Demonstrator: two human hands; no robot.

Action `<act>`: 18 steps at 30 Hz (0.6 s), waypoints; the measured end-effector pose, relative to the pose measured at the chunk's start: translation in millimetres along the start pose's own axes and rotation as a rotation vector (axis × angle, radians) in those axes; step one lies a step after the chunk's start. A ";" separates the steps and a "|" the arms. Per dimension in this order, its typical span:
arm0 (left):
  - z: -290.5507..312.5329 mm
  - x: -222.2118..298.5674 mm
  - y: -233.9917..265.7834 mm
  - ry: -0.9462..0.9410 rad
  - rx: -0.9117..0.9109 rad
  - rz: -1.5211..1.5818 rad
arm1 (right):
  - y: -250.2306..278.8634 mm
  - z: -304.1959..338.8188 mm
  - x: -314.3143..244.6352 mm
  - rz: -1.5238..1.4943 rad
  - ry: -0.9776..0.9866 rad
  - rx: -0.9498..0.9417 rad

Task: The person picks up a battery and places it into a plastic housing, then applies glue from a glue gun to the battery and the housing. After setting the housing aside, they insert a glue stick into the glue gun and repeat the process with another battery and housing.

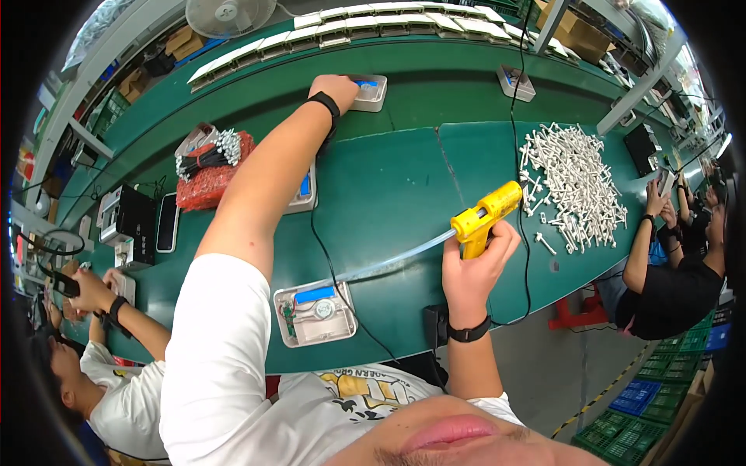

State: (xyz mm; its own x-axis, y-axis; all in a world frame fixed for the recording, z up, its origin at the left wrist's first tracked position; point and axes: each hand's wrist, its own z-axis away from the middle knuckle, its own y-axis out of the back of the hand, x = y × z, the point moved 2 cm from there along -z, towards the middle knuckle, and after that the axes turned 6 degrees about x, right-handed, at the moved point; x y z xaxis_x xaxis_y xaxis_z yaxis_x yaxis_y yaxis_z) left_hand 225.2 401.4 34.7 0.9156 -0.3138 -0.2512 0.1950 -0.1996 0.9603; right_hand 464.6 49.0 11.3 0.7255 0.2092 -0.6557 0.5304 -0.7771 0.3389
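Observation:
My left hand [334, 88] is stretched to the far side of the green bench, its fingers curled at the left edge of a white plastic case [376, 101] with a blue part inside; the fingertips are hidden. In my right hand [475, 273] is a yellow glue gun [491, 213], nozzle pointing right and up. A long clear glue stick [396, 259] trails leftward from its back. Close to my body lies an open white case [347, 335] holding a blue battery, a green circuit board and a round speaker. My left forearm partly covers another case [301, 206].
A heap of white plastic pins [575, 186] lies at right. Black cables [514, 147] cross the bench. At left are bundled wires [208, 159] on red bubble wrap [203, 192] and a phone [167, 223]. Another case [516, 84] stands far right. Co-workers sit on both sides.

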 end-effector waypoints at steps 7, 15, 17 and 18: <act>103.7 -7.0 67.6 -0.170 0.388 0.115 | -2.3 7.1 8.9 0.062 0.013 0.020; 346.1 -32.7 106.6 -0.011 0.570 0.630 | 2.8 31.9 14.5 0.034 -0.170 -0.018; 395.9 -27.6 104.4 0.053 0.573 0.679 | -2.8 30.9 53.1 -0.096 -0.244 -0.083; 424.6 -25.5 91.8 0.132 0.568 0.722 | -6.3 44.0 57.1 -0.159 -0.287 -0.132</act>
State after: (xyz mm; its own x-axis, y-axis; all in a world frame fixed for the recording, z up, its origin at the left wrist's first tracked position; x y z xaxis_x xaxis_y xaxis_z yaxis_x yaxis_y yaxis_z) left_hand 70.6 -3.1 77.6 0.7873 -0.4377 0.4342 -0.6078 -0.4325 0.6660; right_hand 483.4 39.7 -57.9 0.4862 0.1313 -0.8639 0.6924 -0.6611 0.2892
